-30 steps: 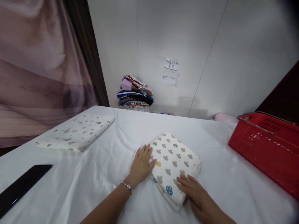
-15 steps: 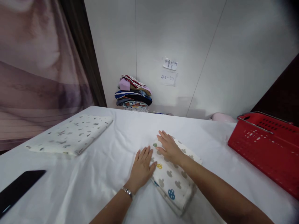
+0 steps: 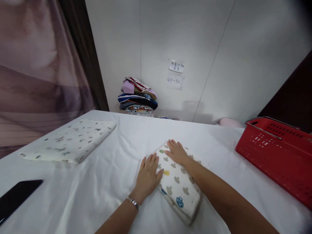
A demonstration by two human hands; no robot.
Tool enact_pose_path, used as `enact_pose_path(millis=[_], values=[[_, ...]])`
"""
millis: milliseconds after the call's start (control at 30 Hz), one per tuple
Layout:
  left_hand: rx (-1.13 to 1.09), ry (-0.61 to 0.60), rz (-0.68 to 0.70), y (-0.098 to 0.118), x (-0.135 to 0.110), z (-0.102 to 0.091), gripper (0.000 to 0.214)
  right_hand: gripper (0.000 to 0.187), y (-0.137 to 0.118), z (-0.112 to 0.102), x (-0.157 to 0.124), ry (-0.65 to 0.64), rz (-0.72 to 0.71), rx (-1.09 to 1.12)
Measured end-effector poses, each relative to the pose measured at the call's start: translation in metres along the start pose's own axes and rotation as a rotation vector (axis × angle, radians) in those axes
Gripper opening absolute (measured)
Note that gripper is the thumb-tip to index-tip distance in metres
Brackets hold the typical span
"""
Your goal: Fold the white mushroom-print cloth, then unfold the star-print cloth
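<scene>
A folded white cloth [image 3: 179,185] printed with grey, blue, yellow and green mushroom shapes lies on the white-covered table in front of me. My left hand [image 3: 148,175] rests open at its left edge, with the thumb on the fabric and the other fingers stretched along the side. Flat on the far part of the cloth lies my right hand [image 3: 176,152], palm down and fingers extended. My right forearm hides part of the cloth's right side. Neither hand grips anything.
Another folded white cloth [image 3: 75,139] with small dark prints lies at the left. A black flat object [image 3: 19,195] sits near the left front. On the right stands a red basket [image 3: 275,156]. Behind the table rises a stack of folded fabrics [image 3: 138,97] against the wall.
My right hand has slid slightly toward me and to the right over the cloth, still flat. My left hand has stayed almost in place. The view has shifted a little.
</scene>
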State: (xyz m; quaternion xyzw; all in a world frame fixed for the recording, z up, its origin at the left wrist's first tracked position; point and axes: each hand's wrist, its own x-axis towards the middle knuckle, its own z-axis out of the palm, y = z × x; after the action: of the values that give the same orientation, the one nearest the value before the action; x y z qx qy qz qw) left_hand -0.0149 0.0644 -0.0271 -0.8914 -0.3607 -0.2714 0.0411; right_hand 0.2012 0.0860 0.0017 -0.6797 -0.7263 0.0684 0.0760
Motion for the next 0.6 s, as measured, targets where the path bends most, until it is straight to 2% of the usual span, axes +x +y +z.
enact_pose_path(millis=[200, 300, 400, 600], values=[[-0.023, 0.011, -0.007, 0.000, 0.000, 0.000, 0.049, 0.064, 0.002, -0.007, 0.005, -0.038, 0.023, 0.113], [-0.024, 0.001, -0.011, 0.000, -0.001, 0.001, 0.049, 0.057, 0.011, -0.017, 0.006, 0.001, 0.145, 0.243], [-0.032, -0.001, -0.006, -0.001, -0.001, 0.002, 0.050, 0.051, 0.027, -0.027, 0.003, 0.028, 0.262, 0.273], [-0.038, -0.009, -0.016, -0.001, -0.001, 0.001, 0.050, 0.048, 0.055, -0.037, -0.004, -0.096, 0.349, 0.274]])
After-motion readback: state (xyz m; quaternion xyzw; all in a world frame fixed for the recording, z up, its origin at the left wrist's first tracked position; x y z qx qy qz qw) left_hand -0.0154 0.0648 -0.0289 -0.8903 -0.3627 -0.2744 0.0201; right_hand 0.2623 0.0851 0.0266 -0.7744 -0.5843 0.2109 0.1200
